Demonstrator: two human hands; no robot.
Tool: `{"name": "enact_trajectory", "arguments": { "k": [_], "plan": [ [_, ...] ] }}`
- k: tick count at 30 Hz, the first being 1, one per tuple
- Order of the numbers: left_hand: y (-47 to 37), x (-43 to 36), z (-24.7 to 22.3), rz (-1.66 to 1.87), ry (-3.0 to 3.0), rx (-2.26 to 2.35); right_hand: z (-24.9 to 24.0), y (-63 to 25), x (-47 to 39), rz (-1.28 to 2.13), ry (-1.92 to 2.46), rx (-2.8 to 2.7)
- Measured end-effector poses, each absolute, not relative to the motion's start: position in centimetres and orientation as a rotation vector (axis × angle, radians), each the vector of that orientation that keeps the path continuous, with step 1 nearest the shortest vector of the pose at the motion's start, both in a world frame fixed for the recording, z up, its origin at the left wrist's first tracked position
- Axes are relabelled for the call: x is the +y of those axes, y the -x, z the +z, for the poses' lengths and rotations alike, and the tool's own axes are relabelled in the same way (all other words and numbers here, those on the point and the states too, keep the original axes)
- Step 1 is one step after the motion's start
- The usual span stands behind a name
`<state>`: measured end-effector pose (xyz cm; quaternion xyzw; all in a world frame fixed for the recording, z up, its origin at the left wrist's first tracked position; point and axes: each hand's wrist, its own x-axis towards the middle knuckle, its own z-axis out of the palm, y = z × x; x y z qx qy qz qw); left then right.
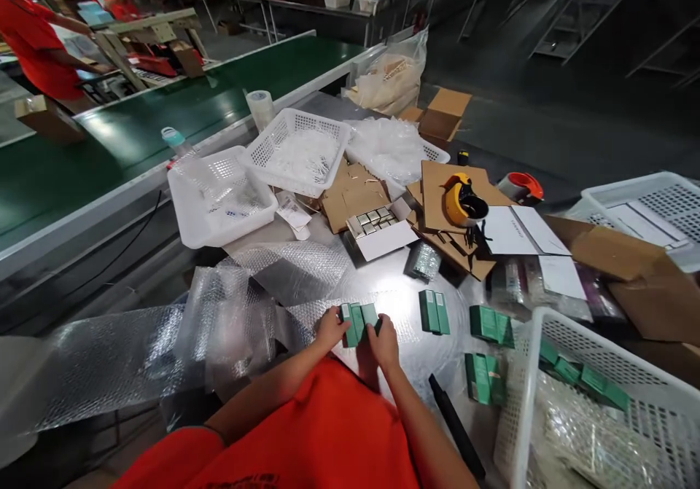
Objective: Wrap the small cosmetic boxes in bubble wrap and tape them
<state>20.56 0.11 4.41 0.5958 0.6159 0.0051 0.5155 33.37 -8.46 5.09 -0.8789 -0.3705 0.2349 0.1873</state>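
Several small green boxes (356,323) stand side by side between my two hands, above the bubble wrap and metal table. My left hand (330,329) has its fingers on the left end of the group. On the right end, my right hand (383,339) grips with thumb and fingers. A pair of green boxes (434,312) lies to the right on the table, and two more groups (492,326) (484,378) sit farther right. Clear bubble wrap (240,321) spreads to the left of my hands.
A white basket (533,372) with green boxes and wrapped packs is at the right. A black rod-like object (456,427) lies before it. Cartons, a tape dispenser (464,201) and white baskets (219,234) stand behind. Beyond the green conveyor (235,95) is a person (41,52).
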Motion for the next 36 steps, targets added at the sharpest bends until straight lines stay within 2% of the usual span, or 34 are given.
{"name": "enact_trajectory", "arguments": {
  "k": [13, 36],
  "plan": [
    [-21.4, 0.3, 4.7, -0.007, -1.534, 1.580, 5.6, -33.7, -7.7, 0.787, 2.536, -1.127],
    [-21.6, 1.1, 7.7, -0.121, -1.570, 1.659, 5.5, -34.0, -7.8, 0.810, 2.553, -1.227]
  ]
}}
